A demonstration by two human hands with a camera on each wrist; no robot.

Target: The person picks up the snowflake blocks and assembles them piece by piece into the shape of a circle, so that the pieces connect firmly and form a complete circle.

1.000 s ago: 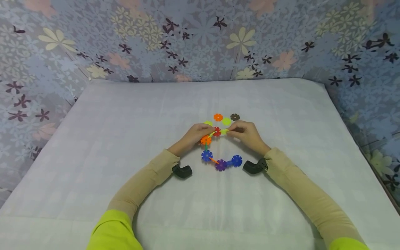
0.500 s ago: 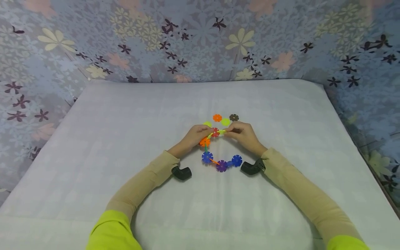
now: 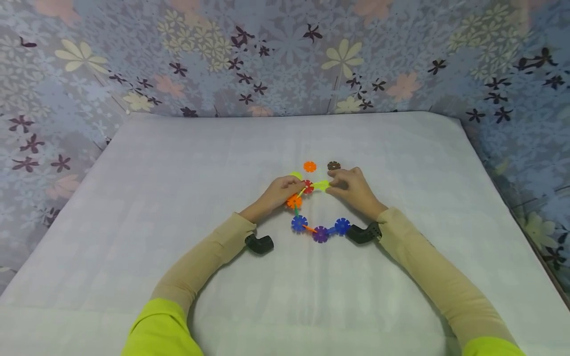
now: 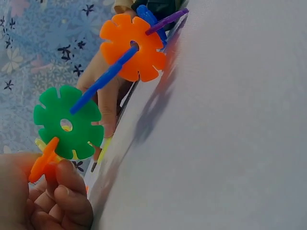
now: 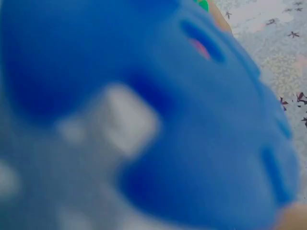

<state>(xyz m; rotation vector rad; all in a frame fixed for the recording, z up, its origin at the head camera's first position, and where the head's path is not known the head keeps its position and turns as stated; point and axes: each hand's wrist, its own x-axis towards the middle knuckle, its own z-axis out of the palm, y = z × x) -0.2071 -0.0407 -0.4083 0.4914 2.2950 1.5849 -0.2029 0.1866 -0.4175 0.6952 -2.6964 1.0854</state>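
A chain of slotted snowflake discs in several colours is held above the table. My left hand [image 3: 285, 190] pinches it near the red disc [image 3: 307, 186] and orange disc [image 3: 294, 201]; the left wrist view shows fingers on an orange disc [image 4: 45, 158] below a green one [image 4: 67, 122]. From there the chain curves through a blue disc [image 3: 299, 224] and purple disc [image 3: 320, 234] to a blue end disc [image 3: 342, 226]. My right hand [image 3: 354, 190] holds a yellow disc [image 3: 322, 185] beside the red one, thumb and index finger around its edge. A blurred blue disc [image 5: 216, 120] fills the right wrist view.
Behind the hands, a loose orange disc [image 3: 309, 166] and a brown disc [image 3: 334, 165] lie on the white-covered table [image 3: 178, 158]. A yellow disc [image 3: 296, 175] shows partly behind the left hand. Black wrist mounts [image 3: 260, 244] hang below the cuffs.
The right hand has shifted slightly right and its fingers have spread more. The chain's lower end has swung right, up to the right wrist mount. The loose yellow disc no longer shows separately.
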